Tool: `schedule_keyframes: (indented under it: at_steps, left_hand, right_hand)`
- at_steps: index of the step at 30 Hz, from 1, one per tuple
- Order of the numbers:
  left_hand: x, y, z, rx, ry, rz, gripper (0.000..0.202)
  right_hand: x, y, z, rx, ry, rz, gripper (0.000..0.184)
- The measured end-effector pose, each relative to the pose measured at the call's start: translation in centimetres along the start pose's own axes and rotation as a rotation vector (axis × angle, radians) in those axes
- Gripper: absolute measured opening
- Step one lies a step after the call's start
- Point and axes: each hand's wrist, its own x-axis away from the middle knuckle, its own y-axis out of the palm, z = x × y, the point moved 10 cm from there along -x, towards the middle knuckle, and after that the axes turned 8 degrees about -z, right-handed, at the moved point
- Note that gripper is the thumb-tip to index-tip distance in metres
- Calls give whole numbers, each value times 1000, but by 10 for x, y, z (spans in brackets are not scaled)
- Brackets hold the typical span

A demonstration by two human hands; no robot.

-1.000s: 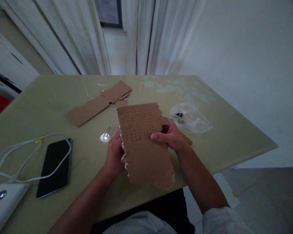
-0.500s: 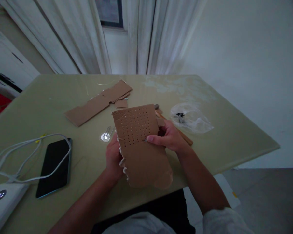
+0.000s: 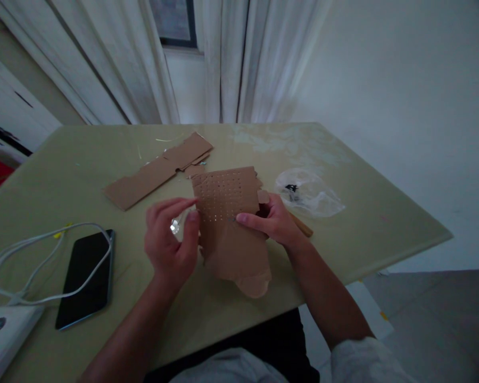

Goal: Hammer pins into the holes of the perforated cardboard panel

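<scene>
The left hand is partly open, thumb and fingers parted at the left edge of a perforated cardboard panel; whether the fingertips touch it, I cannot tell. The single panel lies between the hands, above the table. The right hand pinches its right side, thumb flat on the front, near the lowest holes. Around them, left to right: one phone, one long cardboard strip, one clear plastic bag.
</scene>
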Motion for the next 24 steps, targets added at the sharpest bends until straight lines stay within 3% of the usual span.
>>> schedule_keyframes:
  at_steps: [4,8,19,24]
  left_hand:
    - [5,23,32,-88,202,-206,18]
    - [6,28,31,-89,169,-200,10]
    - [16,27,31,-9,172,-182,11]
    - [16,24,31,89,127,-150,25]
  right_hand:
    - [-2,2,4,22,4,-21,41]
    - [-4,3,6,38,9,-41,41]
    - [-4,13,2,38,7,-84,39]
    - [-4,8,7,31,26,-64,41]
